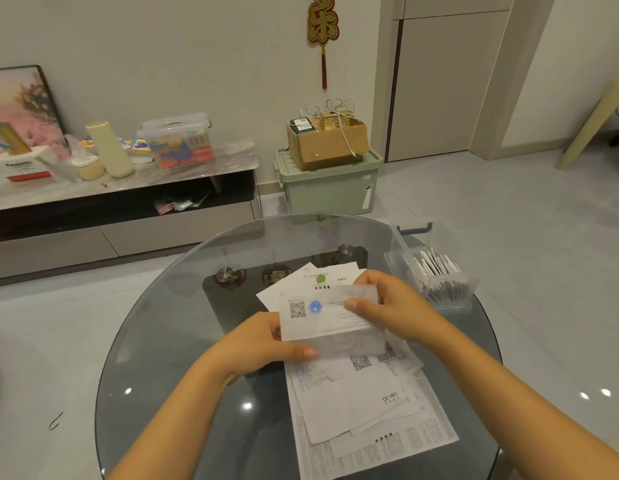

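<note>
The round glass desk (169, 341) fills the lower middle of my frame. A loose pile of printed papers (353, 403) runs from its centre down toward the lower right. Above that pile, at centre frame, I hold one thin slip (321, 320) lifted off the sheets beneath. My left hand (259, 344) pinches its lower left edge, thumb on the front. My right hand (387, 306) pinches the upper right edge the same way.

I judge I'm mid-sort, with one slip picked out for reading or straightening. Next it needs a place, and one hand should let go first so the thin paper doesn't crease.

A low cabinet (128, 216) at the left and a green bin (328, 188) at upper centre stand well apart from the desk. The clear plastic box (436, 275) at the desk's right edge sits near my right hand and crowds that side. Bare glass to the left looks the easier spot.
</note>
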`<state>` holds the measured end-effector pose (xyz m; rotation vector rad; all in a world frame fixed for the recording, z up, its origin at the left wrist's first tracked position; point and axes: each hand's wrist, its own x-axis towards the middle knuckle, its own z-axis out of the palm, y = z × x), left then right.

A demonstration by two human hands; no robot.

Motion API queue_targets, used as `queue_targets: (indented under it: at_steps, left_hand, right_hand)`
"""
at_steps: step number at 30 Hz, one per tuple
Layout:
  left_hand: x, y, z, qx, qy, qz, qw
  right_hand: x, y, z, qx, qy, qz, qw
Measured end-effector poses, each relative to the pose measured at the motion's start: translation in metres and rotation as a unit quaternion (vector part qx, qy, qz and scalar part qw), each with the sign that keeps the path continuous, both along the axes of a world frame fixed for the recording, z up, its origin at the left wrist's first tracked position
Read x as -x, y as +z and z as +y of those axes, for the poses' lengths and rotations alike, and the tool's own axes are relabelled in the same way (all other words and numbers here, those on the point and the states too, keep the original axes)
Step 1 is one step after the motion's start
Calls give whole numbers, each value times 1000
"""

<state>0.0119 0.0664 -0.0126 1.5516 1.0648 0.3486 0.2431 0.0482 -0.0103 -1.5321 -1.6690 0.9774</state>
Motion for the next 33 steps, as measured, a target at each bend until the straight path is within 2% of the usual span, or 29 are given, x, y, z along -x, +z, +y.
queue_targets:
  at_steps: [5, 8, 10, 13, 19, 24, 28, 30, 33]
  left_hand:
    - [-12, -16, 0, -42, 127, 22, 991]
    - [-20, -23, -1, -85, 149, 65, 983]
    - [-27, -24, -2, -114, 151, 115, 975]
    - [-32, -25, -5, -153, 118, 163, 967]
    - [-31, -28, -5, -207, 67, 223, 950]
    - [-22, -29, -1, -232, 58, 319, 917]
    - [-19, -21, -6, -299, -55, 344, 889]
    - [-20, -21, -8, -279, -104, 343, 891]
    - [-21, -24, -10, -267, -128, 332, 896]
  right_hand:
    - [9, -6, 0, 17, -56, 47, 997]
    - [10, -11, -1, 48, -37, -55, 997]
    - [10, -17, -2, 69, -25, -93, 993]
    - [11, -28, -5, 91, -12, -119, 989]
    - [10, -35, -10, 75, 8, -208, 975]
    - [-1, -26, -15, 80, 26, -303, 949]
    - [-4, -21, -21, 34, 55, -326, 943]
    - [-4, -21, -23, -6, 96, -343, 935]
    - [-3, -25, -25, 6, 128, -325, 937]
